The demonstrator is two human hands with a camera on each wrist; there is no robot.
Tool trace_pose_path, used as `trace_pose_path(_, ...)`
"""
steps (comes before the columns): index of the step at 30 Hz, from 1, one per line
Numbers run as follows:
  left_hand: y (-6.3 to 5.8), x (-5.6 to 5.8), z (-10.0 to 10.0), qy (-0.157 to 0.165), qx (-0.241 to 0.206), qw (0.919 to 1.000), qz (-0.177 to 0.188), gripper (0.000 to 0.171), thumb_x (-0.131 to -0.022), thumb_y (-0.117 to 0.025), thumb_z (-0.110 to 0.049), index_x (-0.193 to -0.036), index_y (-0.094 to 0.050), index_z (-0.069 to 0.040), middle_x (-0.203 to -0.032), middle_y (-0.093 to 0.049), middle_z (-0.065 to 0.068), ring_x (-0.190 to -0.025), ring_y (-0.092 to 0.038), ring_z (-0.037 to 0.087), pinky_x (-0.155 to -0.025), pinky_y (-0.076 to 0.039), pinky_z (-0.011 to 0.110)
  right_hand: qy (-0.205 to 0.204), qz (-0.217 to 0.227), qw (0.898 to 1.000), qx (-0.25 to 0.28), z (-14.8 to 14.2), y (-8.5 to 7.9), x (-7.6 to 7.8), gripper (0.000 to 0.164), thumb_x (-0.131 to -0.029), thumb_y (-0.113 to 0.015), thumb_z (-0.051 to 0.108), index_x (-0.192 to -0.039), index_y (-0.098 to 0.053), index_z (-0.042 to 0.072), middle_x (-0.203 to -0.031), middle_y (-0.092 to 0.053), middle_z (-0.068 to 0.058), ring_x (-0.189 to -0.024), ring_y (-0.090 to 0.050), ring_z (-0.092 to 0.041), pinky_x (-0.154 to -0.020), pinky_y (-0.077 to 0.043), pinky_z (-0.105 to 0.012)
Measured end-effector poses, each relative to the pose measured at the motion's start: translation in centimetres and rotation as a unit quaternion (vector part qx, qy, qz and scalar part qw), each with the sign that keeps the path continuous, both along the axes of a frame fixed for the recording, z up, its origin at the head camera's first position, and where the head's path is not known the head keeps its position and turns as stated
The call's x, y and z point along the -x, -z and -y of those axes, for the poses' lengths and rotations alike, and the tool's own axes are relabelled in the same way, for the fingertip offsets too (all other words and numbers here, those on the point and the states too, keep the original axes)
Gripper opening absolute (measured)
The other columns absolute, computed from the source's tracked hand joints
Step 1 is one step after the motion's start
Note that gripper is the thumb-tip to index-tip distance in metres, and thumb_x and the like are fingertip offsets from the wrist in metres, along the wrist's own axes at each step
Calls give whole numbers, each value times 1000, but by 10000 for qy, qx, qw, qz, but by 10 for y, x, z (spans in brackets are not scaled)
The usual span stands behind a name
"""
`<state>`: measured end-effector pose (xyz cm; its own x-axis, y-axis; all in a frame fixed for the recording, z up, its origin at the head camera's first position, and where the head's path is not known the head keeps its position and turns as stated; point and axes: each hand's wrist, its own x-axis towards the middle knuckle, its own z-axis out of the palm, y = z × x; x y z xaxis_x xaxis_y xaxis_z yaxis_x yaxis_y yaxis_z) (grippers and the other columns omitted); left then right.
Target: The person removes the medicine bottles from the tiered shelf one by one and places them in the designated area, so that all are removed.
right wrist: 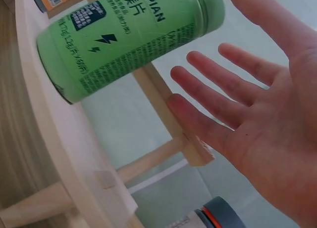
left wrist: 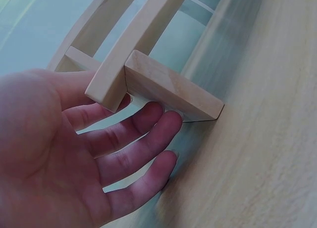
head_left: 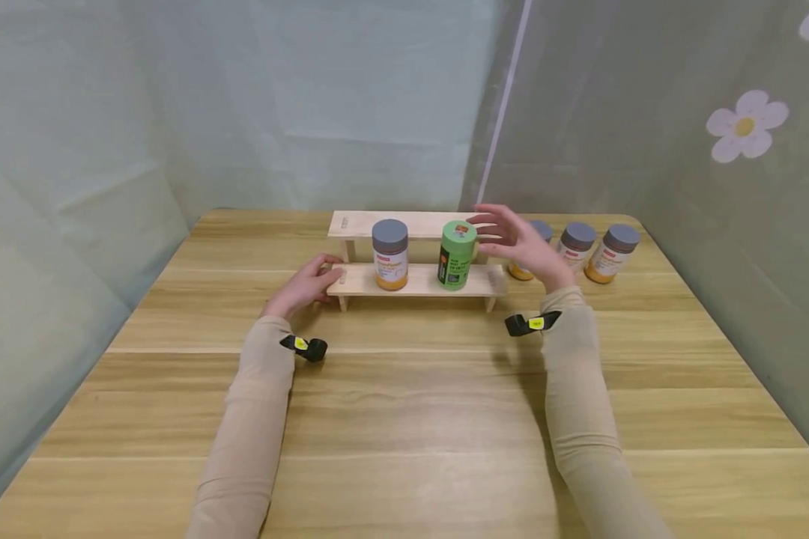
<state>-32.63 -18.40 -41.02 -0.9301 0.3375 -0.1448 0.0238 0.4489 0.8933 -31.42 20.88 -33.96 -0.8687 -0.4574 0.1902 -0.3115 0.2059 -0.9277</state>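
Left hand (head_left: 305, 284): gripping the left end of the wooden rack (head_left: 421, 279); right hand (head_left: 522, 243): hovering, loose-fingered, just beside the green bottle (head_left: 456, 258), standing on the lower shelf (head_left: 488, 281). Sharing that shelf: a grey-lidded bottle (head_left: 391, 258). Standing on the table (head_left: 404, 419), partly blocked by the right hand: three more bottles (head_left: 579, 236).

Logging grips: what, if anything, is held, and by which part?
The left hand holds the rack by its lower shelf's left end; the right hand holds nothing.
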Motion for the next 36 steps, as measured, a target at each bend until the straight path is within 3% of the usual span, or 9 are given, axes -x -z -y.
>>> trace_pose_path(7, 1, 0, -1, -33, 43, 10000, 36, 47, -104, -41, -30, -143, -33, -4, -132, -52, 29, -96, -57, 16, -75, -49, 26, -54, 77, 9999, -85, 7, 3, 1, 65, -92, -65, 12, -149, -33, 10, -145, -45, -15, -131, -48, -28, -101, -47, -32)
trace_pose_path(15, 2, 3, -2, -67, 83, 9999, 35, 47, -105, -41, -29, -143, -33, -3, -134, -50, 31, -102, -58, 25, -75, -49, 25, -183, 143, 9993, -294, 17, 5, 3, 57, -93, -65, 14, -144, -41, 13, -136, -54, -9, -124, -54, -17, -99, -47, -29)
trace_pose_path(22, 4, 3, 0, -40, 29, 10000, 70, 45, -105, -41, -27, -142, -33, -2, -134, -50, 32, -100, -58, 22, -74, -50, 25, -176, 91, 9994, -268, 20, 8, 4, 52, -92, -66, 14, -141, -46, 13, -128, -59, -5, -117, -57, -14, -95, -49, -28)
trace_pose_path(36, 4, 3, 1, -29, 12, 10000, 14, 46, -105, -41, -28, -142, -32, -2, -133, -50, 32, -94, -58, 15, -74, -50, 25, -45, -40, 9993, -377, 19, 7, 1, 52, -92, -66, 18, -140, -47, 15, -130, -59, -7, -120, -57, -16, -96, -49, -32)
